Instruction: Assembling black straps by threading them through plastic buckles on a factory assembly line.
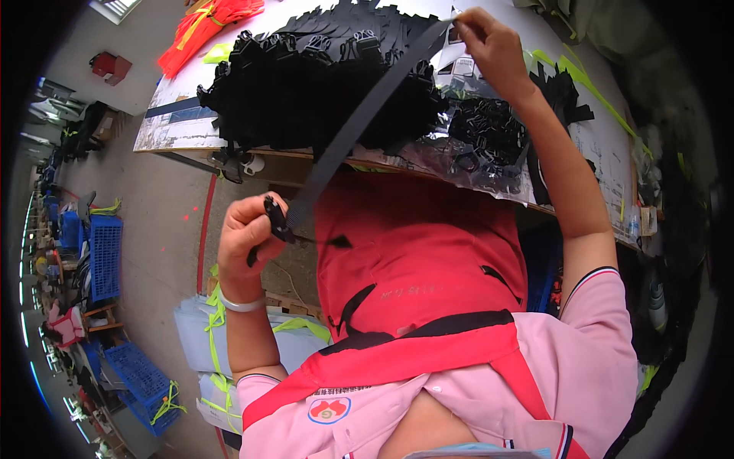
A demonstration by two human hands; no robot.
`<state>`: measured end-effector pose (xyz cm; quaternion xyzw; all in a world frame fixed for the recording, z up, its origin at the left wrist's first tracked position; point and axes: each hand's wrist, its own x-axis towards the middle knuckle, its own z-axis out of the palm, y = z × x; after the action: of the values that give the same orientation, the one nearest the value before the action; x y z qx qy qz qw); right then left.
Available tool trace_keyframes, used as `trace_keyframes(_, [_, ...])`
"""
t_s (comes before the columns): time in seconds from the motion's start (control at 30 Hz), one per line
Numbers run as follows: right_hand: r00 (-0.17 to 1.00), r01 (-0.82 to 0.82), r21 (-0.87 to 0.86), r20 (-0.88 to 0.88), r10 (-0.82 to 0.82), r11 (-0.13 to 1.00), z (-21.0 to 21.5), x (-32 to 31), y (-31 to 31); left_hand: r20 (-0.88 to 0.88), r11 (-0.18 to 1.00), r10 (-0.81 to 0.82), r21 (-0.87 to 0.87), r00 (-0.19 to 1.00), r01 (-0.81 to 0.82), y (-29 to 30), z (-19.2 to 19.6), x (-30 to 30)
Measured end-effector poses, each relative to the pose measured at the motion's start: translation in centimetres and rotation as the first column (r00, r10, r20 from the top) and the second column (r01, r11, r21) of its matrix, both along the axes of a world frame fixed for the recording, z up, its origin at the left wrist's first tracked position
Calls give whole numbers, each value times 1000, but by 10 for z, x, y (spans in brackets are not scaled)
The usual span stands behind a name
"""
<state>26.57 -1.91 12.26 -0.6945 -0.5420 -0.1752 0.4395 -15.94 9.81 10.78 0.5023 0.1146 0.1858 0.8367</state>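
Note:
A dark grey webbing strap (358, 122) runs taut between my two hands, from lower left to upper right. My left hand (248, 229) grips a small black plastic buckle (277, 218) at the strap's lower end, in front of my red apron (413, 252). My right hand (493, 46) is stretched out over the table and pinches the strap's far end. Under the strap lies a big heap of black straps with buckles (306, 92) on the table (180, 126).
A clear bag of black plastic buckles (482, 145) lies right of the heap. Orange-red fabric (206, 23) sits at the table's far left, neon yellow strips (589, 84) at the right. Blue crates (107, 256) stand on the floor to my left.

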Motion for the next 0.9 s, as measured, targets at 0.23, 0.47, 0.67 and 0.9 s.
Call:
trace_keyframes(0.23, [997,33,202,-78,-18,979,119,-21,71,-31,986,116,128,993,-111,81,86,86])
trace_keyframes(0.47, [980,-196,-88,-58,192,977,14,-79,46,87,576,575,663,813,-478,76,29,137])
trace_keyframes(0.67, [605,-525,-73,-733,311,848,-23,-135,-1,101,672,535,551,839,-495,11,-8,116])
trace_keyframes(0.9, [124,-747,-33,-988,90,664,-74,-184,-30,-11,834,425,394,905,-386,-55,-63,132])
